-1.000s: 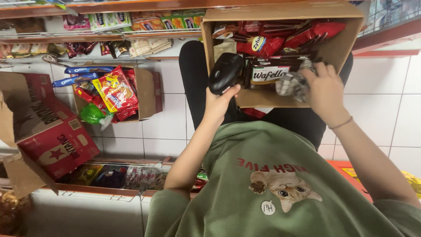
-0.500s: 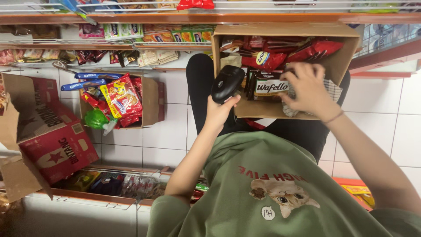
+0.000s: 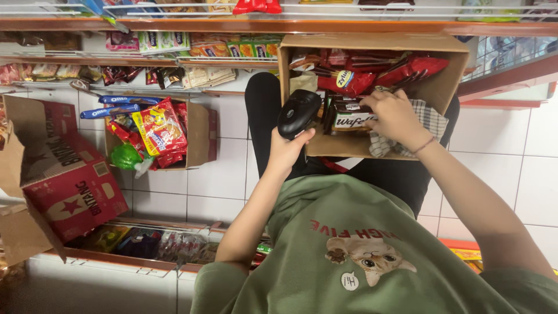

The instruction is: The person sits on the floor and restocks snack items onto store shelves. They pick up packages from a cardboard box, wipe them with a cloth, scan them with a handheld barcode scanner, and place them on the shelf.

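The person sits on the tiled floor [image 3: 221, 180] with an open carton [image 3: 447, 75] on their lap. The left hand [image 3: 288, 152] is wrapped around a black scanner [image 3: 297, 113], fingers pressed on its handle, holding it just at the carton's near left edge. The right hand [image 3: 395, 116] reaches into the carton, fingers curled over a dark snack pack [image 3: 346, 116] that lies among red wrappers [image 3: 407, 68]; a checked cloth [image 3: 433, 122] lies just under the wrist. Whether the right hand truly pinches the pack, I cannot tell. To the left, well apart, stands a smaller box [image 3: 200, 136] of bright snacks, and beside it a red case [image 3: 75, 186].
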